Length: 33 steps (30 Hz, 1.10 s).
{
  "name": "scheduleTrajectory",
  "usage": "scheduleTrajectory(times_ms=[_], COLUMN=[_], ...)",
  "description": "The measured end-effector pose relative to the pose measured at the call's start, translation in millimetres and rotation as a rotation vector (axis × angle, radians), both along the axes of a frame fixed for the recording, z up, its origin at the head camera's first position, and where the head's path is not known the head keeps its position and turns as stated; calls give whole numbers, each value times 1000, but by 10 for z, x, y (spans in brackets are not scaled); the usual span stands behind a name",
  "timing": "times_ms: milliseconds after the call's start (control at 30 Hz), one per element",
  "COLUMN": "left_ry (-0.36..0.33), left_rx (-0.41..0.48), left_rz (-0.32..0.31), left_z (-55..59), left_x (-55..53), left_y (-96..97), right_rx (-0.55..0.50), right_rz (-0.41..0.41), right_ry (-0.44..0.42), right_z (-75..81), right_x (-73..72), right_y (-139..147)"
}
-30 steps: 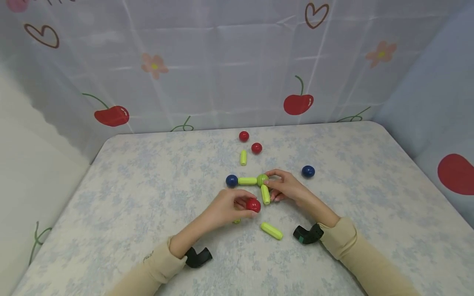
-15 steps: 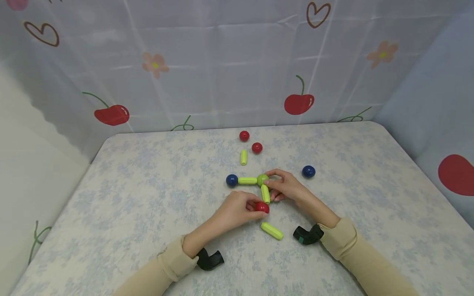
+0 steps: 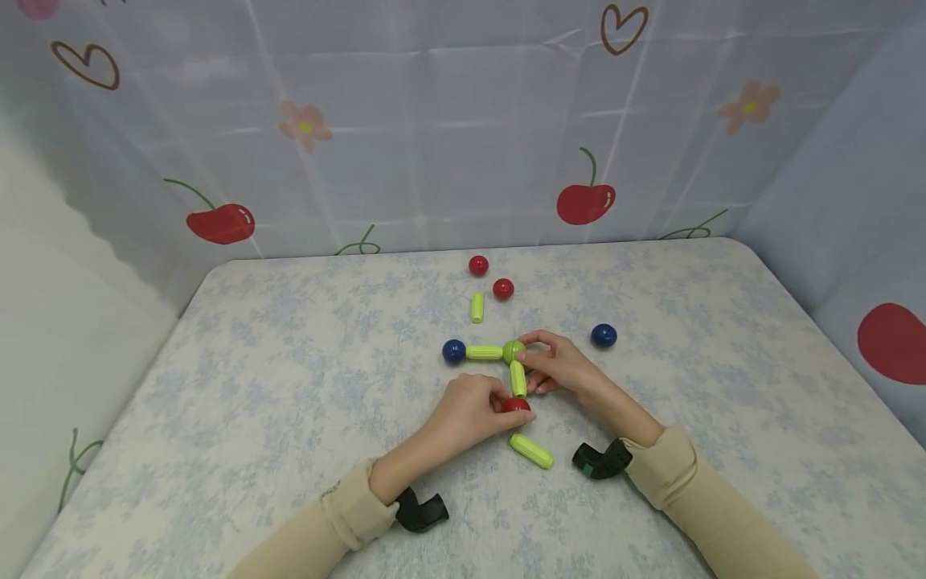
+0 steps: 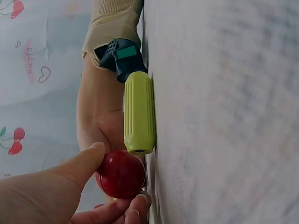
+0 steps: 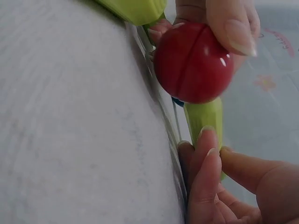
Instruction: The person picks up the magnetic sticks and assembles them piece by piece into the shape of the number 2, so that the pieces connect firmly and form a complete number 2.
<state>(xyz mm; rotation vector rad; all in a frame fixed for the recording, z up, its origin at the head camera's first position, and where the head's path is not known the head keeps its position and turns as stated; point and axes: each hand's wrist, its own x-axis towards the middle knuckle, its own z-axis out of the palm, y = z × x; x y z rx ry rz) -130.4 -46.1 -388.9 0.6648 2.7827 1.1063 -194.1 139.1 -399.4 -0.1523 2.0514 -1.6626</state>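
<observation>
My left hand (image 3: 466, 410) pinches a red ball (image 3: 517, 404) between thumb and fingers. The ball sits right at the near end of a yellow-green rod (image 3: 518, 378); in the right wrist view the red ball (image 5: 191, 63) overlaps that rod (image 5: 203, 116). My right hand (image 3: 560, 366) holds the joint at the rod's far end, thumb and fingers around a green ball (image 3: 512, 350). From this green ball a second ribbed rod (image 3: 484, 353) runs left to a blue ball (image 3: 454, 351).
A loose yellow-green rod (image 3: 531, 451) lies just in front of the left hand. To the right is another blue ball (image 3: 604, 335). Farther back are two red balls (image 3: 478, 265) (image 3: 503, 289) and a short rod (image 3: 477, 307). A patterned curtain (image 3: 434, 145) hangs behind the table.
My left hand has carried the red ball rightward to the near end of the rod. A rod glimpsed under that hand earlier is now hidden. My right hand has kept its hold.
</observation>
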Motion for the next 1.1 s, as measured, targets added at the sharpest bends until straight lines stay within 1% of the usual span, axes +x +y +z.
scheduleTrajectory(times_ms=[167,233,333,433,500,567,667,733,800,900,1000,1100], left_ry=[-17,-6,18,35,11,-26,-77,-70,-42,3,0,-18], left_rx=[3,-4,-47,-122,-188,-244,-282,-273,-256,-224,-185,-146], left_rz=[23,3,-63,-144,-199,-272,-370,-410,-412,-378,-340,-337], left_z=[11,13,58,166,234,280,270,231,190,136,104,81], left_x=[6,2,-16,-61,-98,-133,-167,-182,-187,-195,-197,-201], left_y=[17,10,-52,-198,-337,-480,-655,-727,-766,-791,-797,-783], right_rx=[-9,-9,-5,2,9,14,22,25,25,26,26,28], right_rz=[-1,-3,-4,-6,-9,-15,-20,-20,-21,-19,-14,-11], right_ry=[14,16,15,15,13,8,0,-3,-4,-3,-1,6], right_z=[3,2,2,1,1,2,5,8,10,15,15,17], right_x=[13,18,21,20,18,17,14,11,8,4,6,8], right_y=[-5,-4,-11,-21,-27,-29,-31,-31,-31,-31,-30,-29])
